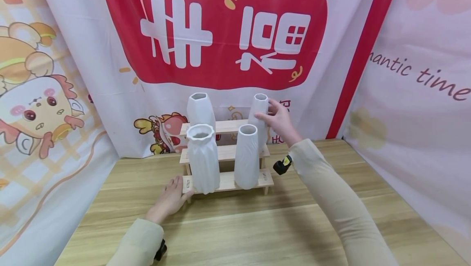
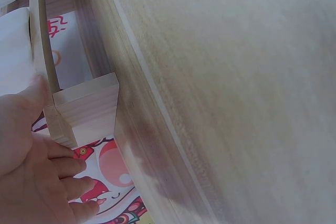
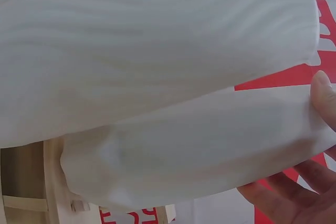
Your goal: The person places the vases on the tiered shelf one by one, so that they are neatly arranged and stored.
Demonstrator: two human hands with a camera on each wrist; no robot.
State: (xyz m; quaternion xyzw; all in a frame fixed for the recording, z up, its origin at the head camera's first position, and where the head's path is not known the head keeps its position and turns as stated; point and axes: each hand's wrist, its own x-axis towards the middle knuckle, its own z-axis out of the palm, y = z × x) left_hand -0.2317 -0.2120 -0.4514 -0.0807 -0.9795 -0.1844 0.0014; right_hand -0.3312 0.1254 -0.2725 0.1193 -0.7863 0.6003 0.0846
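Observation:
My right hand [image 1: 281, 119] grips the tall white vase at the back right [image 1: 260, 110] near its rim, with the thumb [image 3: 323, 95] on one side and fingers on the other. A ridged white vase [image 1: 247, 157] in front hides much of that vase. My left hand [image 1: 170, 196] holds the left end of the stepped wooden stand [image 1: 228, 181] at its lowest board, thumb on the board and fingers beside its end. Close to this hand stands a pleated white vase with a scalloped rim [image 1: 204, 163]. Behind it is a faceted white vase [image 1: 200, 108], its base hidden.
The stand is on a wood-grain table [image 1: 235, 225]. A printed cloth [image 1: 228, 28] hangs close behind, and patterned cloths [image 1: 37, 114] flank the table. The vases stand close together on the stand's steps.

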